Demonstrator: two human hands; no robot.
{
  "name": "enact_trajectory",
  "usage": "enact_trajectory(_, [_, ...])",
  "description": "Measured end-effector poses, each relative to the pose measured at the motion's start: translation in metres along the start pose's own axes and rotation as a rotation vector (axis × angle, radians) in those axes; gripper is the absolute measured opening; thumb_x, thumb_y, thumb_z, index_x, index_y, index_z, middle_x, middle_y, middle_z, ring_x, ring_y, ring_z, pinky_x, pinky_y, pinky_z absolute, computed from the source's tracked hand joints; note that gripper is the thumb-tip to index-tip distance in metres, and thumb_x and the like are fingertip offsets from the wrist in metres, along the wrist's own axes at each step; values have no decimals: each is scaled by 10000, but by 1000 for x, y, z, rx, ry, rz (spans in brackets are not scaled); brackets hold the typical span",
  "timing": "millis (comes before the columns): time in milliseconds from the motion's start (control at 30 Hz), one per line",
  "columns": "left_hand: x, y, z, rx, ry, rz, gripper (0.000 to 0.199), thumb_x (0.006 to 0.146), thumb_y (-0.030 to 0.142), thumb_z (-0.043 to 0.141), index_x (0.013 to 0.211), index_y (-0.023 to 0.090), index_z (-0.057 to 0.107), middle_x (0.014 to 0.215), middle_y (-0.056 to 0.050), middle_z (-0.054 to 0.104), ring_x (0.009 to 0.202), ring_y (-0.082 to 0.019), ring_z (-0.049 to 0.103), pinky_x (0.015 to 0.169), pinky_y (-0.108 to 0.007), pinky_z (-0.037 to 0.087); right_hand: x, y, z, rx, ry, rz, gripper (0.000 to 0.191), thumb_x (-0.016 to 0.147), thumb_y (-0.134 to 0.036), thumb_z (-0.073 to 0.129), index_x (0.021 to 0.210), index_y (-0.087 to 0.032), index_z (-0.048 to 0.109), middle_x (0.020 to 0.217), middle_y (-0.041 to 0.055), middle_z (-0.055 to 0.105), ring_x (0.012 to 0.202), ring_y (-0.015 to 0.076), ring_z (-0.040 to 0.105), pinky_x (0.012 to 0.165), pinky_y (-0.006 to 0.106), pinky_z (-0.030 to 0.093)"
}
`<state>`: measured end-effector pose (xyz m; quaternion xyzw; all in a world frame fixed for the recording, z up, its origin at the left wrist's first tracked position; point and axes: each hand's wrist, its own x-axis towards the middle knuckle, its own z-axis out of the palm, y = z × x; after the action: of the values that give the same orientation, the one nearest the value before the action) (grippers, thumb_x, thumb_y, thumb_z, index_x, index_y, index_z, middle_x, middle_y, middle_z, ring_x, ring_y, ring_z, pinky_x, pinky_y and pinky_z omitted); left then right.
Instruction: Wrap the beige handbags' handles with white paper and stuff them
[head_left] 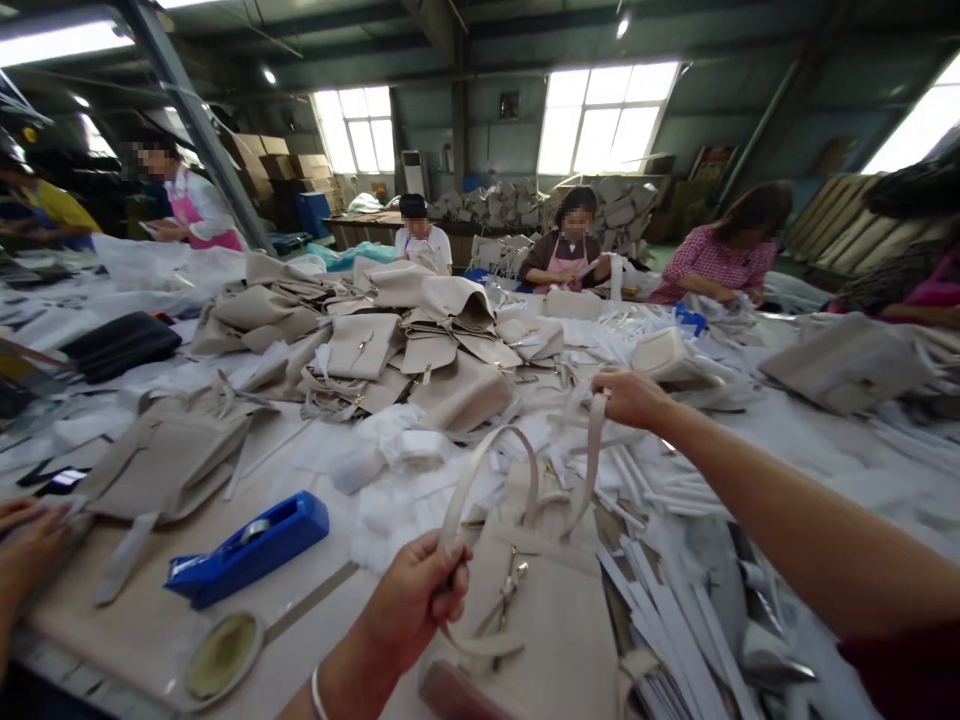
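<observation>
Across a crowded workshop table [142, 640], the left hand [424, 600] is grasping one strap [460, 485] of a beige bag [555, 600] at near centre, while the right hand [634, 398] is clutching another strap [594, 455], farther right. White strips [675, 620] are crowding the bag's right edge, and dragging it could scatter them; on the far side, a bag pile [367, 340] is looming.
</observation>
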<state>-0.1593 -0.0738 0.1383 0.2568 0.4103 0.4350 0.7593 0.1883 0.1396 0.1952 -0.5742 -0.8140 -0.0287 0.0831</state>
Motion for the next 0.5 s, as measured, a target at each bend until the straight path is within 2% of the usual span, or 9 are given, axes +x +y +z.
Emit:
enact_trajectory(133, [3,15,18,-20,-81,20,280,738,345,777,819,121,630,552,40,563,376,-4,315,431,-170,334,-61,-11,-65,-151,6,65,256,709,-198,538,931,-202,665,793,54,682,700,193,595,610,267,351])
enact_trajectory(200, [2,17,25,-2,-113,21,266,744,326,774,826,117,632,573,33,575,389,-6,343,441,-168,351,-89,-23,-86,-190,-112,93,170,698,-215,567,839,-198,660,723,53,657,647,191,576,568,273,331])
enact_trajectory(233, [1,18,29,11,-128,22,263,744,322,774,824,115,632,580,30,577,395,-9,356,444,-170,360,-101,-29,-94,-144,-232,100,98,694,-228,589,766,-191,644,685,50,640,616,184,566,547,271,329])
enact_trajectory(267, [-1,18,32,26,-143,22,265,743,322,775,822,114,632,583,28,577,399,-13,369,446,-174,370,-113,-34,-101,-33,-380,112,67,699,-250,611,694,-183,615,638,41,616,577,171,554,522,264,334])
enact_trajectory(300, [-3,18,35,40,-156,21,270,740,325,777,821,112,632,585,27,576,406,-19,386,450,-178,381,-124,-39,-107,143,-525,136,135,717,-282,630,645,-178,582,589,26,587,533,153,539,499,256,347])
enact_trajectory(333, [-5,19,38,56,-169,18,278,736,331,779,823,111,634,587,26,575,414,-26,403,454,-183,391,-134,-44,-111,372,-637,178,205,740,-324,644,628,-175,558,550,9,558,493,136,524,479,247,369])
enact_trajectory(367, [-7,19,41,72,-180,13,287,730,338,783,827,110,637,592,23,576,423,-32,421,458,-187,399,-143,-49,-114,634,-693,235,247,761,-365,656,646,-172,553,534,-5,543,463,120,516,464,239,397])
enact_trajectory(400, [-9,20,45,88,-190,9,296,724,344,787,832,110,640,604,19,582,437,-37,441,463,-188,406,-150,-56,-115,897,-687,298,262,773,-392,669,690,-167,563,548,-11,553,453,111,522,457,233,428])
enact_trajectory(500, [-13,22,57,153,-215,18,319,711,360,797,855,115,651,722,-24,644,538,-73,549,506,-201,447,-160,-85,-111,1466,-447,452,205,766,-289,721,880,-154,617,783,44,677,592,129,637,482,216,514])
